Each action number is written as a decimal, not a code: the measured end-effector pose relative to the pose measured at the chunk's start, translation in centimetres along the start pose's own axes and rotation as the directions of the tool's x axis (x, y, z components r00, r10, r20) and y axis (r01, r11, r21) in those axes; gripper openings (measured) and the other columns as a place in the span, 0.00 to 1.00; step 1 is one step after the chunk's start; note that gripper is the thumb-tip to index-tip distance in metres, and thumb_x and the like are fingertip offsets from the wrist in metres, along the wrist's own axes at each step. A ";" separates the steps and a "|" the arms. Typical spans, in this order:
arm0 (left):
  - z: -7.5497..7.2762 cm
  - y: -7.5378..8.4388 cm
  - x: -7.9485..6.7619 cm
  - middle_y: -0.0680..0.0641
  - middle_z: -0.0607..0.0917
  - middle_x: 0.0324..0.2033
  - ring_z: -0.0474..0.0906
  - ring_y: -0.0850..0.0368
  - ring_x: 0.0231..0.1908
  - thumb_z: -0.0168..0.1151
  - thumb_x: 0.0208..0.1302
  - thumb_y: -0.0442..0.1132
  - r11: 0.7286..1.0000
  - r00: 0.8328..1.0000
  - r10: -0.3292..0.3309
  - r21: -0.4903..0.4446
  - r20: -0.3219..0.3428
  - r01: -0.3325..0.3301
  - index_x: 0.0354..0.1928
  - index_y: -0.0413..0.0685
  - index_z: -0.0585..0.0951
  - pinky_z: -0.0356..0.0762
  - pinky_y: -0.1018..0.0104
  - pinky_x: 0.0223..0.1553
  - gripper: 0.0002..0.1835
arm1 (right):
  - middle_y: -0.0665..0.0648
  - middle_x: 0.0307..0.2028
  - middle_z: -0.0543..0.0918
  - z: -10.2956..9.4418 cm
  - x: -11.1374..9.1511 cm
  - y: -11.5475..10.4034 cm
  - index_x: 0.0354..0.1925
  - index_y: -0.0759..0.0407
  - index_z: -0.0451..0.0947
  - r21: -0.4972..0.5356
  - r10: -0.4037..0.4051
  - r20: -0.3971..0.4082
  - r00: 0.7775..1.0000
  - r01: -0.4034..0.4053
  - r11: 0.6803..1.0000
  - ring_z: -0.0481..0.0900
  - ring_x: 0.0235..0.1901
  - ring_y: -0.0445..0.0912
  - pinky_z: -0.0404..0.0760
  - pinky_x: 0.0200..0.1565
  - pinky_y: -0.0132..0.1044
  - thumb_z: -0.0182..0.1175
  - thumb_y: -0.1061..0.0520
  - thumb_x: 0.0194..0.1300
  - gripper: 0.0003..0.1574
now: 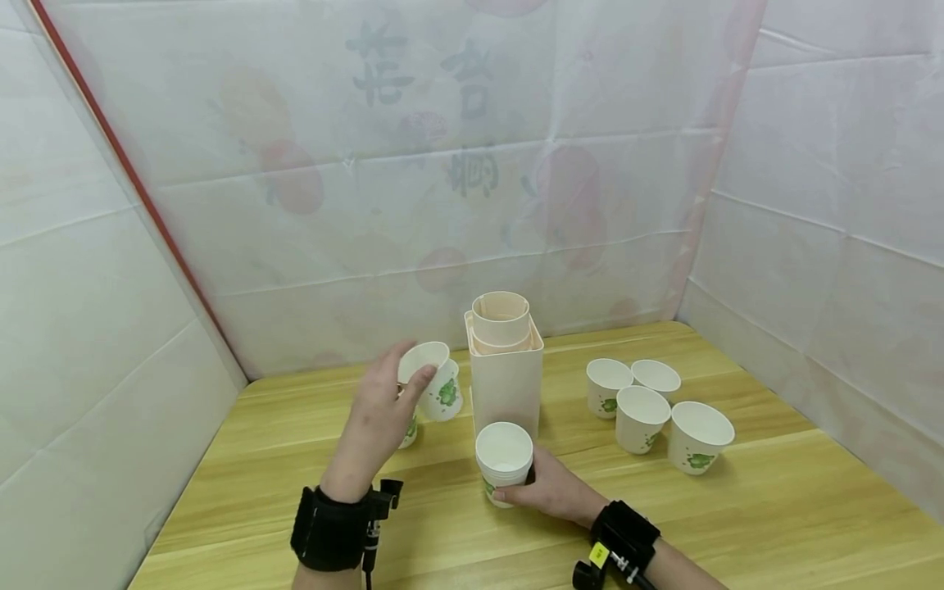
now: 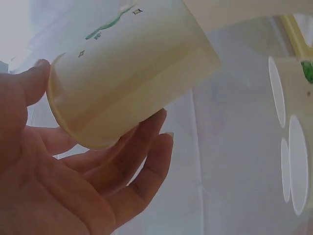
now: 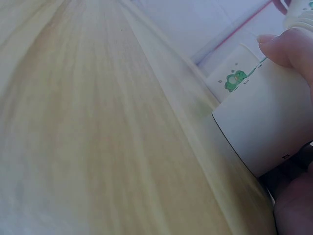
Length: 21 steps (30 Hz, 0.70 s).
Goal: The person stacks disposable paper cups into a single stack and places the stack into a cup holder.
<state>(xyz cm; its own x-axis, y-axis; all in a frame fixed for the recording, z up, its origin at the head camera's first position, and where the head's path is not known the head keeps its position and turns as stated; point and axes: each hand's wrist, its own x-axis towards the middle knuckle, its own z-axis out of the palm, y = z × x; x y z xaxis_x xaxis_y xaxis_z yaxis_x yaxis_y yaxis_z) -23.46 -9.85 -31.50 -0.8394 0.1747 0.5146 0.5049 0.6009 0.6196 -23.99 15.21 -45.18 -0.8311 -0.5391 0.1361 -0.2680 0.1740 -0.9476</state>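
Observation:
My left hand [image 1: 379,410] holds a white paper cup [image 2: 132,73] with a green print, thumb on one side and fingers on the other. The cup is tilted above the table, left of a tall cream box [image 1: 505,389]. Another printed cup [image 1: 409,434] stands partly hidden behind that hand. With thumb and fingers, my right hand [image 1: 553,487] grips a short stack of nested paper cups [image 1: 504,451] upright in front of the box. In the right wrist view the lower side of this stack [image 3: 269,112] shows close to the tabletop.
Several paper cups [image 1: 642,418] stand mouth up in a group on the right of the wooden table [image 1: 796,508]. A round cream tube [image 1: 501,324] sticks out of the box's top. White cloth walls [image 1: 413,213] enclose the table's back and sides.

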 end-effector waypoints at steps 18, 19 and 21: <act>3.5 2.4 -0.2 0.51 0.72 0.53 0.67 0.60 0.49 0.51 0.66 0.54 0.963 0.966 0.236 -0.155 0.107 -0.218 0.64 0.55 0.61 0.74 0.60 0.44 0.27 | 0.55 0.52 0.73 -0.1 0.4 2.1 0.62 0.42 0.56 0.000 -0.054 0.025 0.998 0.054 0.999 0.70 0.51 0.50 0.67 0.53 0.52 0.66 0.52 0.54 0.41; 3.6 2.5 -0.2 0.51 0.72 0.53 0.67 0.60 0.50 0.51 0.65 0.54 0.965 0.965 0.232 -0.152 0.120 -0.213 0.64 0.54 0.61 0.73 0.60 0.45 0.28 | 0.55 0.52 0.73 -0.1 0.4 2.1 0.61 0.42 0.56 0.002 -0.058 0.026 0.998 0.058 0.998 0.70 0.50 0.50 0.67 0.53 0.52 0.66 0.52 0.54 0.41; 3.8 2.4 -0.2 0.51 0.72 0.54 0.66 0.61 0.52 0.52 0.64 0.55 0.967 0.963 0.224 -0.155 0.148 -0.201 0.64 0.52 0.62 0.72 0.59 0.48 0.30 | 0.54 0.52 0.73 -0.1 0.4 2.1 0.61 0.41 0.57 0.007 -0.063 0.029 0.998 0.063 0.998 0.70 0.50 0.50 0.67 0.53 0.52 0.65 0.52 0.55 0.40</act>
<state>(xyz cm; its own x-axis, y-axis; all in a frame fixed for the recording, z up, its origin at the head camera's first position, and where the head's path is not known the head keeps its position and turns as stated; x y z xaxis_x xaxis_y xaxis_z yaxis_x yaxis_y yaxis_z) -22.83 -5.42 -32.38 -0.7251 0.4186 0.5469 0.6885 0.4251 0.5875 -24.93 15.46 -47.04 -0.7979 -0.5731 0.1871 -0.3164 0.1339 -0.9391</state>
